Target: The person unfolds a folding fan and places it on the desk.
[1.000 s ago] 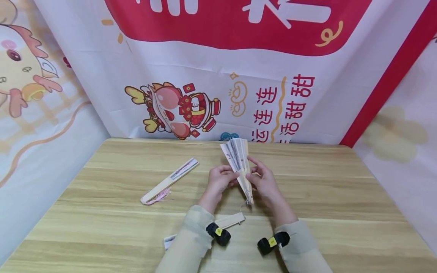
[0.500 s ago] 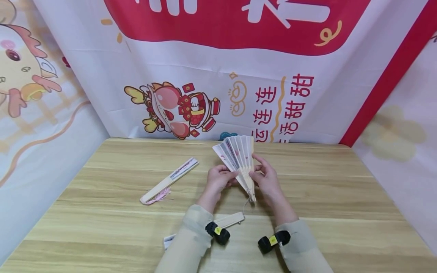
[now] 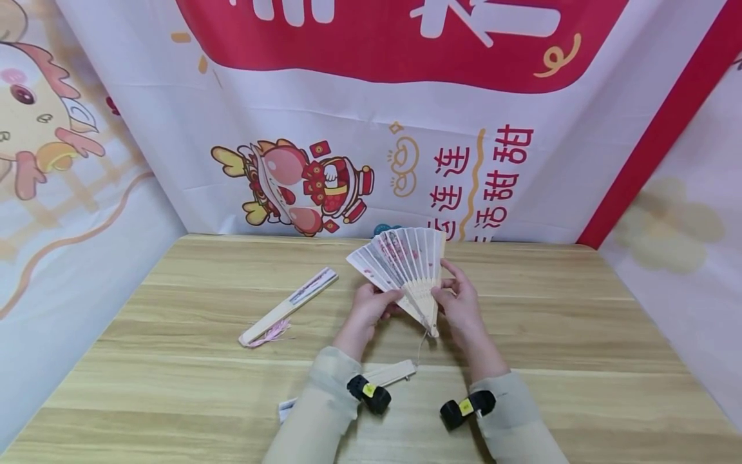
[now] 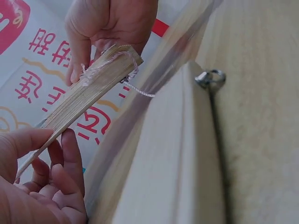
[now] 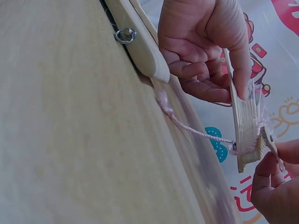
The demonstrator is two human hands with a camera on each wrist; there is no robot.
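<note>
A paper folding fan (image 3: pixel 414 258), partly spread and printed with pink and grey, is held upright over the table in the head view. My left hand (image 3: pixel 371 308) pinches its left outer rib between thumb and fingers. On the opposite edge, my right hand (image 3: pixel 462 308) grips the right outer rib. A thin pale pink cord (image 5: pixel 196 133) hangs from the fan's pivot end. Below it lies a folded fan (image 3: pixel 397 372), partly hidden by my left forearm; its wooden end with a small metal ring (image 4: pixel 214 78) looms close in the left wrist view.
Another folded fan (image 3: pixel 290 306) with a pink tassel (image 3: pixel 274 332) lies to the left on the wooden table (image 3: pixel 580 335). Behind the table's far edge hangs a printed red and white cloth (image 3: pixel 371 103). Black wrist cameras (image 3: pixel 371 394) sit over both sleeves.
The fan has spread from a narrow wedge to a wider one, showing more of its printed leaf. My right hand has moved slightly right with its rib; the left has stayed nearly in place.
</note>
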